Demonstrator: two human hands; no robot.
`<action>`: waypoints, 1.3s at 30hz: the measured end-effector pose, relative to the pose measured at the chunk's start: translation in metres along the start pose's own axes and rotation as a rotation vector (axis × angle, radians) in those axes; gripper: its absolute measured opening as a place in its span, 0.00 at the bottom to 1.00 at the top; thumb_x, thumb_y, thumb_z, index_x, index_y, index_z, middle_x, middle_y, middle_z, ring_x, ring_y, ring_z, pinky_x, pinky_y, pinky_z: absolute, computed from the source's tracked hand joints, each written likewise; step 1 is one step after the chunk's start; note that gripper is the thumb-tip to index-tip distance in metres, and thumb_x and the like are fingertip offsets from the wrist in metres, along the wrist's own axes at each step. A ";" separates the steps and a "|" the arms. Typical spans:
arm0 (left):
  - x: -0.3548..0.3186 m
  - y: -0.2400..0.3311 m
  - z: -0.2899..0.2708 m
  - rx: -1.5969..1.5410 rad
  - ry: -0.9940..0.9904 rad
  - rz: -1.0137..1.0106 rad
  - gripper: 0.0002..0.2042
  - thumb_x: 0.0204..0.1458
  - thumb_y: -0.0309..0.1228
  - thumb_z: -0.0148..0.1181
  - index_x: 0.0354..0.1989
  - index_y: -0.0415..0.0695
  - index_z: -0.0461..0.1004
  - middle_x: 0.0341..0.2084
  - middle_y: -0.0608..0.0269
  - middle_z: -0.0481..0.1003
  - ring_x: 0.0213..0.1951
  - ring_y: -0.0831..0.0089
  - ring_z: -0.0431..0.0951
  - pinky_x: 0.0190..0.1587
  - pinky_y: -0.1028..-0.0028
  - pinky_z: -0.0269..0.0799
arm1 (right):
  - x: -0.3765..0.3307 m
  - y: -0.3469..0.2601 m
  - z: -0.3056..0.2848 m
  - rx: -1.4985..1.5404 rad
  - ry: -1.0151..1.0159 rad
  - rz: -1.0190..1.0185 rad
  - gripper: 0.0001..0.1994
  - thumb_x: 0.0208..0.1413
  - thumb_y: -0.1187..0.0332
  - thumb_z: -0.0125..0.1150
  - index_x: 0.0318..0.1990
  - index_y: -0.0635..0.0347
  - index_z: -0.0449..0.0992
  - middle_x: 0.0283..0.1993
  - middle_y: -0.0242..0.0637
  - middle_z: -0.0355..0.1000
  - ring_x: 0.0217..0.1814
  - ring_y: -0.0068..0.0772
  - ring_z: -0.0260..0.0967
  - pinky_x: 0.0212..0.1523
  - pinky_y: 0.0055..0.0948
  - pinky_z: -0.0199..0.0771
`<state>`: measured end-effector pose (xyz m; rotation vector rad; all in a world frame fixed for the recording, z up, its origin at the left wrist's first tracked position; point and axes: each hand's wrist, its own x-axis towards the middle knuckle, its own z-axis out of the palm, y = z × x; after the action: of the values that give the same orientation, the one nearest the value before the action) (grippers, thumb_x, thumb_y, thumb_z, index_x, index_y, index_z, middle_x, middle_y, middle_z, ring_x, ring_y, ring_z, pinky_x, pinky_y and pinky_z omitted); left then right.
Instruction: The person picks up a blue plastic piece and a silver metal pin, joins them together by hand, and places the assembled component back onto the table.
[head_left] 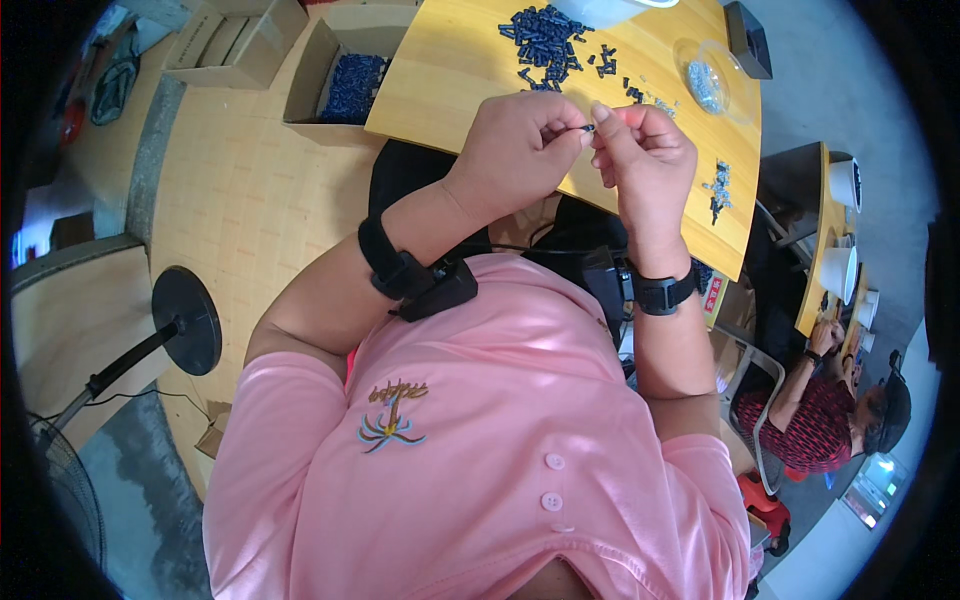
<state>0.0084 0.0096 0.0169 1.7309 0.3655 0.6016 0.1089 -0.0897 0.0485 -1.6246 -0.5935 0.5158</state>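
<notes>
My left hand [522,148] and my right hand [648,158] meet over the near edge of the yellow table [440,65]. Between their fingertips is a small dark piece [588,128], too small to make out in detail. Thumb and forefinger of the left hand pinch one side of it; the right thumb and fingers close on the other. Beyond the hands lies a pile of small dark blue parts [545,38]. Loose clear bits [660,103] are strewn to its right. A transparent round dish [703,85] holds many tiny pale pieces.
Small clear and dark parts [718,190] lie near the table's right edge. A cardboard box [318,85] of blue parts stands left of the table. A black box [748,40] sits at the far right corner. Another person [810,420] works at a neighbouring table to the right.
</notes>
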 end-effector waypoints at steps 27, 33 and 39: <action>-0.003 -0.011 -0.001 0.110 0.020 0.028 0.08 0.48 0.27 0.59 0.34 0.36 0.75 0.21 0.65 0.75 0.22 0.84 0.71 0.25 0.81 0.67 | 0.004 0.010 0.004 -0.255 0.011 -0.126 0.08 0.49 0.71 0.62 0.22 0.65 0.74 0.17 0.28 0.69 0.19 0.11 0.60 0.20 0.15 0.60; -0.001 -0.019 -0.005 -0.097 -0.057 -0.124 0.08 0.50 0.28 0.58 0.34 0.36 0.75 0.22 0.69 0.74 0.23 0.85 0.71 0.27 0.84 0.67 | 0.004 0.009 -0.003 -0.164 -0.078 -0.045 0.06 0.50 0.71 0.61 0.27 0.65 0.74 0.20 0.28 0.70 0.20 0.12 0.62 0.20 0.14 0.60; -0.001 -0.021 -0.006 -0.232 -0.099 -0.213 0.10 0.51 0.29 0.57 0.37 0.35 0.74 0.26 0.67 0.74 0.25 0.85 0.71 0.29 0.84 0.69 | 0.006 0.013 -0.012 0.027 -0.188 0.080 0.05 0.50 0.73 0.60 0.33 0.65 0.76 0.22 0.28 0.71 0.21 0.13 0.64 0.21 0.12 0.61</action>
<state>0.0056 0.0188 -0.0026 1.4707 0.3884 0.3860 0.1226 -0.0960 0.0372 -1.5898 -0.6595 0.7384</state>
